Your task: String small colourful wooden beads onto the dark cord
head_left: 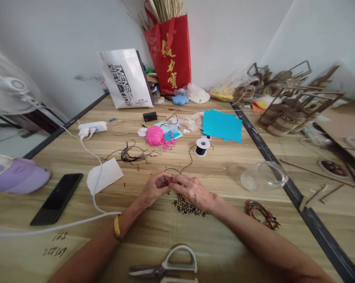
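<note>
My left hand (156, 188) and my right hand (192, 190) meet at the middle of the table, fingertips pinched together. A thin black cord (191, 157) runs from a white spool (201, 147) down to the fingertips of both. Whatever else sits between the fingers is too small to make out. Under and beside my right hand lies a loose pile of multicoloured beads (187, 207). A coiled string of similar beads (262, 214) rests to the right of my right forearm. White-handled scissors (168, 265) lie near the front edge, blades pointing left.
Left: a black phone (56, 199), white paper (105, 176), a white cable (95, 192) and a purple device (20, 175). Ahead: black cord pieces (132, 153), pink yarn (154, 136), blue sheets (222, 125). Right: a clear jar (264, 177) on its side and woven baskets (292, 114).
</note>
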`<state>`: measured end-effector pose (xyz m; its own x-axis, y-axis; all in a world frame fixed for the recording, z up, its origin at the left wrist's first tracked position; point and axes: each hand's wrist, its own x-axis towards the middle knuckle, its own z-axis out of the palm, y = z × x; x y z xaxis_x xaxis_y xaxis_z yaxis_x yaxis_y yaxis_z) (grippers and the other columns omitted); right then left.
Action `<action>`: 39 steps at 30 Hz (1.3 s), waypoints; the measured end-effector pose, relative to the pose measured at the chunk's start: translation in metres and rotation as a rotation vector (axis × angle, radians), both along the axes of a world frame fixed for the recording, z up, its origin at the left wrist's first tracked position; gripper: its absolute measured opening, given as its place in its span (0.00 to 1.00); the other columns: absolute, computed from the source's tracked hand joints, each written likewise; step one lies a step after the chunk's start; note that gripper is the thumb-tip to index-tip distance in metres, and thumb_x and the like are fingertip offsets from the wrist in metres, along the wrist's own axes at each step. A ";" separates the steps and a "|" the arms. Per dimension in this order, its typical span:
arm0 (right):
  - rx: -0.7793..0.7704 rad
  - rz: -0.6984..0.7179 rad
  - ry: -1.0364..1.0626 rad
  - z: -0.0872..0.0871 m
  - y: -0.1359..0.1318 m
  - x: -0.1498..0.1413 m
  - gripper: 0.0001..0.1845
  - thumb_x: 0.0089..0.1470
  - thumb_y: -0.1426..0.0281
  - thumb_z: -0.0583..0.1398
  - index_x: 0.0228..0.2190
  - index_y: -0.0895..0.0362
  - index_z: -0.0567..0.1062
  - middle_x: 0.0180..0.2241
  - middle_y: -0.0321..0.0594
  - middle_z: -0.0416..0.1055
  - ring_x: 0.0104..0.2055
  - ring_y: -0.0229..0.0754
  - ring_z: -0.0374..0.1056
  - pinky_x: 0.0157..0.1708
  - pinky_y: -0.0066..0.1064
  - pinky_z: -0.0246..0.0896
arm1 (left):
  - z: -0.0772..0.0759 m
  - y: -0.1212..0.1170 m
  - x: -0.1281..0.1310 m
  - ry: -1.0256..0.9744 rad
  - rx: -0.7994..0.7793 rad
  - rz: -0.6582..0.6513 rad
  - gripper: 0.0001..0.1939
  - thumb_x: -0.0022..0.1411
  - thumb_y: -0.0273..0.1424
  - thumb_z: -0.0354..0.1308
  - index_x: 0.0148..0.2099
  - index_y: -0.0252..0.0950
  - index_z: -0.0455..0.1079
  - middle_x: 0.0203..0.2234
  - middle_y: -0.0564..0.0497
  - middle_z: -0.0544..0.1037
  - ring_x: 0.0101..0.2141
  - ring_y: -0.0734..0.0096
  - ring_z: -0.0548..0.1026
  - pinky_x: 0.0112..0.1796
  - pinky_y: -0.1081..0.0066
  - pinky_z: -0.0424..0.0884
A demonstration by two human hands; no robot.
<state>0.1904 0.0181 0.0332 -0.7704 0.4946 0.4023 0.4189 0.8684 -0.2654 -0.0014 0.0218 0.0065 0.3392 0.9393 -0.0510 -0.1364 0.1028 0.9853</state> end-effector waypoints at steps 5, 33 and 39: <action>-0.024 -0.017 0.048 -0.004 0.002 0.001 0.10 0.62 0.77 0.48 0.37 0.58 0.69 0.38 0.44 0.69 0.38 0.40 0.66 0.34 0.28 0.63 | 0.000 -0.001 -0.002 0.026 0.009 0.002 0.19 0.44 0.30 0.70 0.39 0.31 0.72 0.31 0.47 0.78 0.33 0.70 0.75 0.36 0.71 0.72; -0.351 -0.152 0.418 -0.020 0.006 -0.003 0.06 0.62 0.72 0.52 0.35 0.57 0.69 0.31 0.39 0.69 0.33 0.38 0.65 0.34 0.28 0.62 | 0.010 -0.005 -0.003 0.521 0.603 0.124 0.05 0.57 0.29 0.59 0.38 0.35 0.74 0.31 0.46 0.78 0.35 0.65 0.74 0.41 0.66 0.69; -0.376 -0.136 0.429 -0.017 0.004 -0.005 0.06 0.62 0.71 0.52 0.34 0.57 0.68 0.31 0.39 0.68 0.33 0.38 0.65 0.34 0.28 0.61 | 0.007 -0.005 -0.004 0.525 0.648 0.108 0.04 0.57 0.29 0.59 0.36 0.37 0.74 0.32 0.46 0.78 0.36 0.64 0.73 0.40 0.65 0.68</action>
